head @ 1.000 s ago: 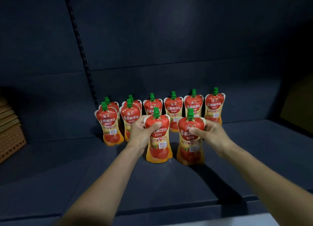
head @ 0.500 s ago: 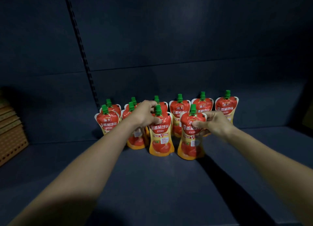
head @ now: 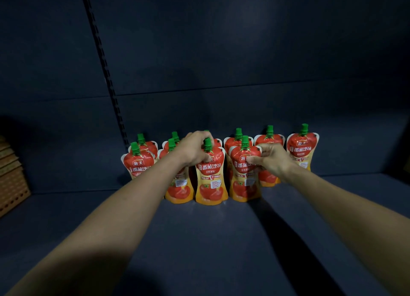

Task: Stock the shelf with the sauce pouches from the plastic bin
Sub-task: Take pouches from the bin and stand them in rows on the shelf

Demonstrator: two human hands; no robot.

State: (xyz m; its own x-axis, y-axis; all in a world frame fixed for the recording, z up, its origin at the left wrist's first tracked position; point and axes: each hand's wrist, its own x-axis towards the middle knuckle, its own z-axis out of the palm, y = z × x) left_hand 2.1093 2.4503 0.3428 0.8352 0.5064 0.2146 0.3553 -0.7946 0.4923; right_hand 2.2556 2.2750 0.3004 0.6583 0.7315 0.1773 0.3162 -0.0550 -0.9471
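Left hand (head: pixel 195 148): grasping the top of the front-centre sauce pouch (head: pixel 210 178), upright on the shelf (head: pixel 199 240). Right hand (head: pixel 274 160): gripping the neighbouring pouch (head: pixel 243 180), upright just beside it. Further pouches stand in rows behind and to the left. Plastic bin: out of view.

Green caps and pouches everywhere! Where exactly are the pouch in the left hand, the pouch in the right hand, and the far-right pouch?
Left-hand pouch (head: pixel 210 180): head view, printed label.
Right-hand pouch (head: pixel 243 188): head view, lower front.
Far-right pouch (head: pixel 302 146): head view, red upper panel.
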